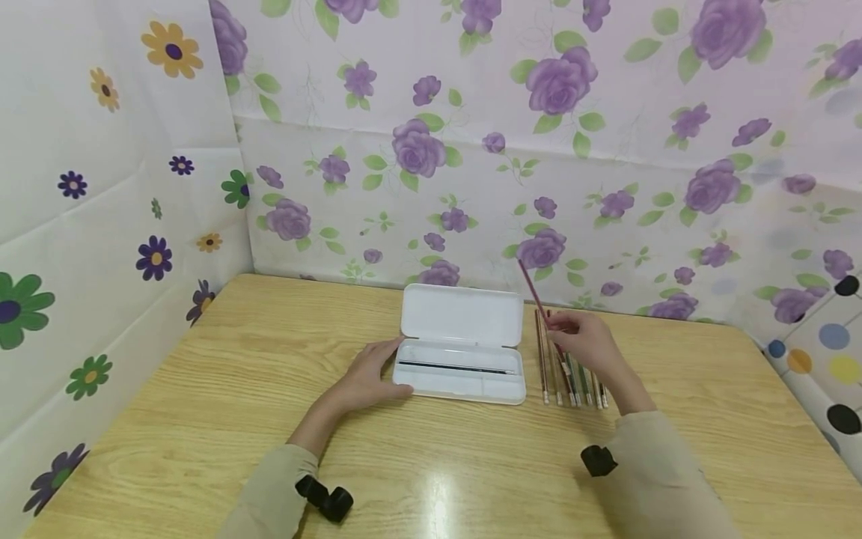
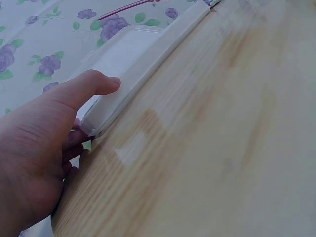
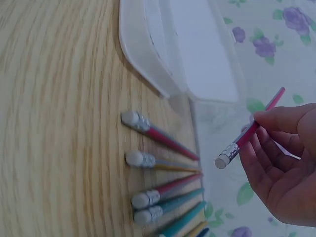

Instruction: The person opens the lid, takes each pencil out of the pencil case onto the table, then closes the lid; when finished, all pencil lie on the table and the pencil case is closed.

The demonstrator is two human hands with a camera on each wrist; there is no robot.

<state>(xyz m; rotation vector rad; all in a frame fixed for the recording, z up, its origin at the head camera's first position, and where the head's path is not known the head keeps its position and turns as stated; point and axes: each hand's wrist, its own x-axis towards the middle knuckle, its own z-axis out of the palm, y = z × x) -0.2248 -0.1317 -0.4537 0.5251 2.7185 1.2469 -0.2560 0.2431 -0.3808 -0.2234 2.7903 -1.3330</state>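
A white pencil case [image 1: 444,385] lies on the table with its lid [image 1: 462,316] raised toward the wall. One dark pencil [image 1: 458,367] lies lengthwise inside it. My left hand [image 1: 367,378] grips the case's left end, thumb along the front wall and fingers round the corner. Above the row of loose pencils [image 1: 544,374], to the right of the case, my right hand [image 1: 592,344] pinches a red pencil [image 3: 271,102] between thumb and fingers. This pencil is raised and tilted; its white eraser end [image 3: 222,161] points down toward the table in the right wrist view.
Several pencils of different colours lie side by side, eraser ends toward me, partly hidden under the right hand. The wooden table [image 1: 269,329] meets a floral-patterned wall covering [image 1: 377,217] at the back. Another patterned sheet [image 1: 108,224] borders the left side.
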